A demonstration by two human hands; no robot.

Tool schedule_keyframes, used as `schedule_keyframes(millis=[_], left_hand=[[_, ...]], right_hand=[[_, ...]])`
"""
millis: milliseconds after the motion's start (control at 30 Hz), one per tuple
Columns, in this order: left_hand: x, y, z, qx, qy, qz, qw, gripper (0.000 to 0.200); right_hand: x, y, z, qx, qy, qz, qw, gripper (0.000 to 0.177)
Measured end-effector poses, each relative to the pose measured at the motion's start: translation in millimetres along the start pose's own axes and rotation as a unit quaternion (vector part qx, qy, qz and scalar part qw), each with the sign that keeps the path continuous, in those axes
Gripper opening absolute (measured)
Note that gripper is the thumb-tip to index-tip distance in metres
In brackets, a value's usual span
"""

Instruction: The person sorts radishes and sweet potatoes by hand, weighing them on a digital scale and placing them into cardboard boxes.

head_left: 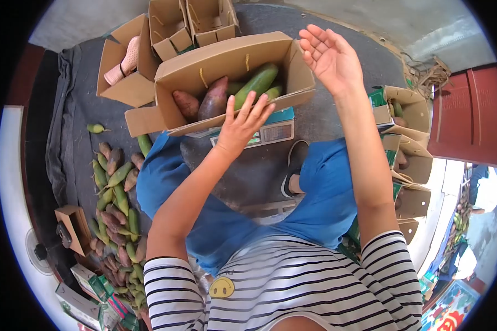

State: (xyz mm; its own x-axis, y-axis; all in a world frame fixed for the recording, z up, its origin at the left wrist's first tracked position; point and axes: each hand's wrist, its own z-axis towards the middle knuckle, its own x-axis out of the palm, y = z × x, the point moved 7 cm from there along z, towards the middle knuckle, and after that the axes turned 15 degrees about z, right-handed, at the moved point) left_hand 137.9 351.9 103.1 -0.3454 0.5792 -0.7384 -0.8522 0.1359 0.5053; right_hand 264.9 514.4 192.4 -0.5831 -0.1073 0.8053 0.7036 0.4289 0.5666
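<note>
I stretch my left hand (243,124) forward, its 5 fingers spread and empty, at the front wall of the cardboard box (215,60) holding mangoes (257,83). My right hand (328,55) is raised beside the box's right end, palm open and holding nothing.

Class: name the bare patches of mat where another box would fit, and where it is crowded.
Bare: mat between fruit pile and open box; mat beyond the right hand. Crowded: the fruit pile, and cartons on the right.
</note>
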Motion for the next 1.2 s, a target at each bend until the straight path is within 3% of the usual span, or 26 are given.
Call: schedule_keyframes(millis=[133,267,300,400,533,567,733,767,867,1133,1200], left_hand=[[1.6,-1.5,-1.4,0.005,0.015,0.009,1.0,0.056],[-17.5,-4.5,-2.3,0.042,0.119,-0.099,0.987,0.07],[-30.4,-5.0,-2.2,0.047,0.091,-0.14,0.985,0.076],[-44.5,1.4,-1.5,0.02,0.135,-0.22,0.966,0.072],[-64.2,13.4,4.7,0.022,0.102,-0.213,0.971,0.06],[-74.3,20.7,10.1,0.012,0.079,-0.187,0.979,0.047],[-77.7,75.6,43.1,-0.072,0.185,-0.141,0.97,0.012],[-75.2,85.7,52.9,-0.105,0.139,-0.191,0.966,0.011],[-53.6,103.1,65.3,-0.144,0.146,-0.242,0.948,0.018],[-34.0,110.2,69.6,-0.133,0.198,-0.26,0.936,0.023],[-47.6,105.7,68.7,-0.128,0.177,-0.264,0.94,0.019]], right_hand=[[-7.7,8.8,0.9,-0.003,0.005,0.018,1.0,0.035],[-9.1,16.2,-1.9,-0.01,0.02,0.027,0.999,0.037],[-8.5,18.5,-2.6,-0.016,0.021,0.027,0.999,0.037],[-5.9,27.5,-8.5,-0.03,0.012,0.031,0.999,0.037],[-6.2,36.7,-11.3,-0.053,0.032,0.025,0.998,0.036],[-5.7,39.1,-11.8,-0.06,0.027,0.027,0.997,0.035],[-6.8,50.9,-14.5,-0.097,0.01,0.021,0.995,0.033],[-6.9,48.9,-13.5,-0.096,0.009,0.016,0.995,0.033],[-7.8,43.4,-11.8,-0.095,0.01,0.01,0.995,0.033],[-12.6,32.3,-2.5,-0.087,0.025,0.031,0.995,0.034],[-14.8,31.4,0.5,-0.083,0.026,0.04,0.995,0.034]])
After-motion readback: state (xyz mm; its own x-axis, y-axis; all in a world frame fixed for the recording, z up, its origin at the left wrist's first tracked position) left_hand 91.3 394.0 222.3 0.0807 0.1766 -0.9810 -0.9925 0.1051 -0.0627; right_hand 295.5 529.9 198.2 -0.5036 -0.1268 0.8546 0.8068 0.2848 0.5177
